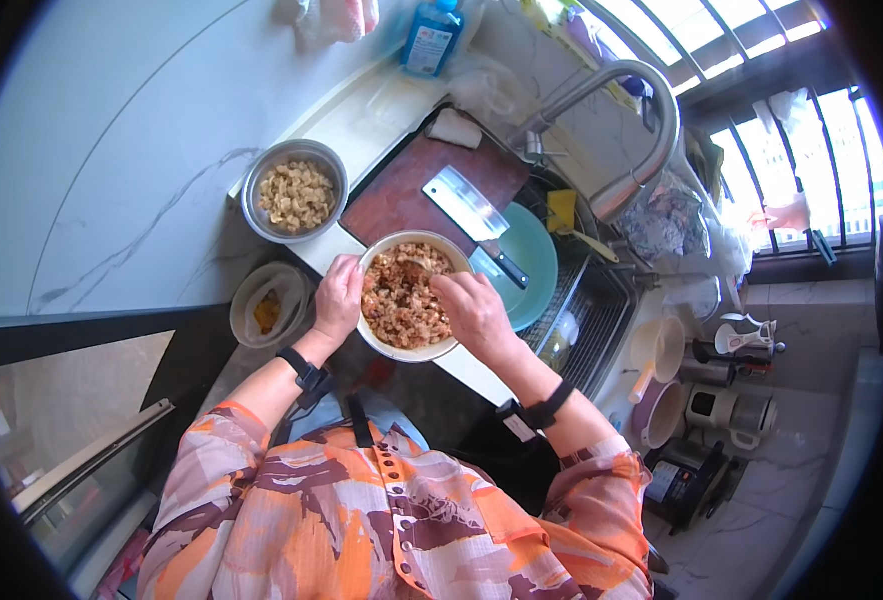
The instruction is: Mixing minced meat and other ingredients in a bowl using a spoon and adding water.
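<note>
A cream bowl (394,355) full of chopped reddish-brown filling (405,315) is right in front of me, at the counter's edge. My left hand (340,296) grips its left rim, thumb uppermost. Over the right side of the bowl, the fingers of my right hand (477,311) are closed around a utensil, apparently a spoon (416,264); its end sits in the filling and its handle is mostly hidden by the hand. Beyond the bowl, a cleaver (465,202) lies across a reddish-brown cutting board (404,191) and a teal basin (537,259).
At the left stands a metal bowl (250,196) of pale chopped pieces. Below it is a lined bin (240,315) with yellow-brown scraps. A curved faucet (670,112) arches over the sink (612,322) side. A yellow sponge (560,210) and a blue bottle (431,41) are farther back.
</note>
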`<action>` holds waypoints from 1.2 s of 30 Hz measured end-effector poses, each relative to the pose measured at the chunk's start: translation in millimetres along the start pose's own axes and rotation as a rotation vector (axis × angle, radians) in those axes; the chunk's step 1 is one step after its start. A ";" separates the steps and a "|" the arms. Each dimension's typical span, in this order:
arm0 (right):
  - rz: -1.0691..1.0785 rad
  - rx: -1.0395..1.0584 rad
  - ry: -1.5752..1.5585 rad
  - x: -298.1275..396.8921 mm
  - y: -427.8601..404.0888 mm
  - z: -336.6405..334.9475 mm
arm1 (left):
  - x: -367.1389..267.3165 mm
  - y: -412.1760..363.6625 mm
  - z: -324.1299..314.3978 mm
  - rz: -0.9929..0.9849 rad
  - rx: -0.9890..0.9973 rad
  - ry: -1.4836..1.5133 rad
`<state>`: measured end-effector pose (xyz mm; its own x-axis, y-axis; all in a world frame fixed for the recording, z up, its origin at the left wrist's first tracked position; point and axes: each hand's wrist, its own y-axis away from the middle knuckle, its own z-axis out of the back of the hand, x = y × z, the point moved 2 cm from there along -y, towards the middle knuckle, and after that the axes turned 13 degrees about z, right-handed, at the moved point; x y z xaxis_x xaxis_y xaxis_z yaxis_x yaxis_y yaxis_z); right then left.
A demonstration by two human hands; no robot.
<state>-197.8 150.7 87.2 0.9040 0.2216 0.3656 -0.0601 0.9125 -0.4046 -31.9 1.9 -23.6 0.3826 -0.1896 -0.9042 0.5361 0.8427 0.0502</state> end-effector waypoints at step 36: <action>-0.543 -0.098 -0.216 -8.6 53.8 -27.0 | -4.3 1.5 -7.1 -0.017 -0.045 -0.033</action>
<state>-197.4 188.6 39.6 0.6875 -0.1939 0.6998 0.4356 0.8812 -0.1838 -38.1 7.5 -22.6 0.3986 -0.2199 -0.8903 0.5085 0.8610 0.0150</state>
